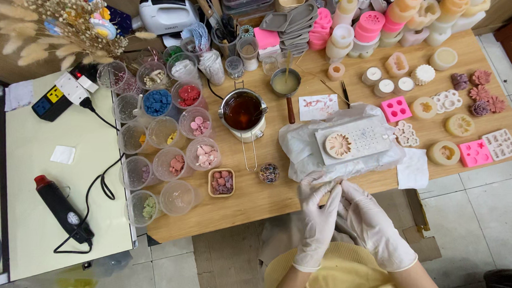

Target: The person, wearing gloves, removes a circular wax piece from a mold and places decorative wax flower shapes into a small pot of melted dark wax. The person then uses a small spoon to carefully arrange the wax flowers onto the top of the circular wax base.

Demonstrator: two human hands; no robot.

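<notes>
On the wooden counter (258,201), from the left, lidless cups of coloured wax pieces (169,130) stand beside a pot of dark melted wax (243,111). Just right, a flower-shaped casting (339,145) lies on a white slab (356,139) atop a plastic bag (302,153), seemingly unmoulded already. Left hand (319,219) and right hand (369,222), gloved, touch at the fingertips, pinching the bag's near edge.

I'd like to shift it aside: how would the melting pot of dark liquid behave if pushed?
The pot looks nearly full, so it is probably heavy and apt to slosh. Its wire handle juts toward the table edge, so it could swing or snag.
</notes>
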